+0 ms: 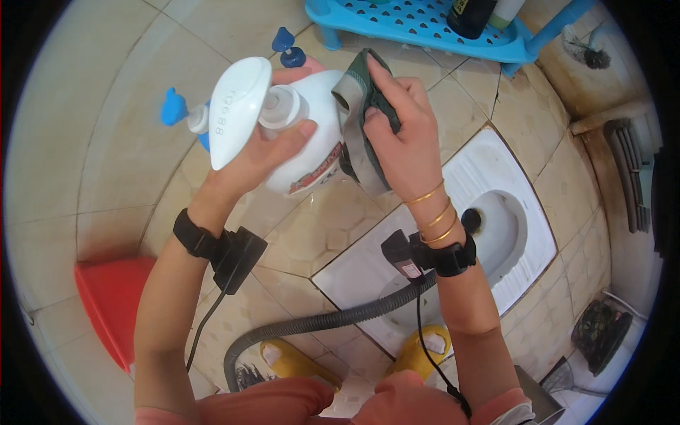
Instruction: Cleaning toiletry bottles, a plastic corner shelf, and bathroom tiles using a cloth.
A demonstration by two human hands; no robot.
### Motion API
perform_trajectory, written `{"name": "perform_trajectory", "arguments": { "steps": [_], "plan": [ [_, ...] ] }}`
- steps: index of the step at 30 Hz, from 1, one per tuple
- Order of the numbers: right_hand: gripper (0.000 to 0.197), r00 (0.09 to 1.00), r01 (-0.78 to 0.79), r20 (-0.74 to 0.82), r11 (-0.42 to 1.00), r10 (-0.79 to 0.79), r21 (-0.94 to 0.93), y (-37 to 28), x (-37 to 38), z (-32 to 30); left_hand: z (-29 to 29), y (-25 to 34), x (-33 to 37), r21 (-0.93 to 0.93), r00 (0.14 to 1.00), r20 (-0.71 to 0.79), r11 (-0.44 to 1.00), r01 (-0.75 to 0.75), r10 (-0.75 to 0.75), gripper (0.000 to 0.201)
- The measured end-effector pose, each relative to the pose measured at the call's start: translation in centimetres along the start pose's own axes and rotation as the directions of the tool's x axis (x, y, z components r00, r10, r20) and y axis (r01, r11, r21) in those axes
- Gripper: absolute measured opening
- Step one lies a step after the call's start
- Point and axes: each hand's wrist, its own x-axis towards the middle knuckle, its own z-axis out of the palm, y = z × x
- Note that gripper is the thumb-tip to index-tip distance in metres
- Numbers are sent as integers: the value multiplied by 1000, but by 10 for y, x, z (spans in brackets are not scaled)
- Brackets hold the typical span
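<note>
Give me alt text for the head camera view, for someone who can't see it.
A person's left hand grips a white pump bottle while the right hand holds a green-and-grey cloth beside it. Beyond them are a white squat toilet, a dark ridged hose and a blue rack.

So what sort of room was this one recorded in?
Most likely a bathroom: a white squat toilet is set into the tiled floor, and a blue rack holds bottles.
</note>
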Motion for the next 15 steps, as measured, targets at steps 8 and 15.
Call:
{"name": "perform_trajectory", "arguments": {
  "steps": [8,15],
  "plan": [
    [34,980,100,171,994,-105,36,4,17,-6,-10,-1,4,26,995,95,999,22,-25,48],
    [35,957,-58,287,998,50,18,14,28,-18,-13,7,8,52,979,201,998,-19,8,60]
  ]
}}
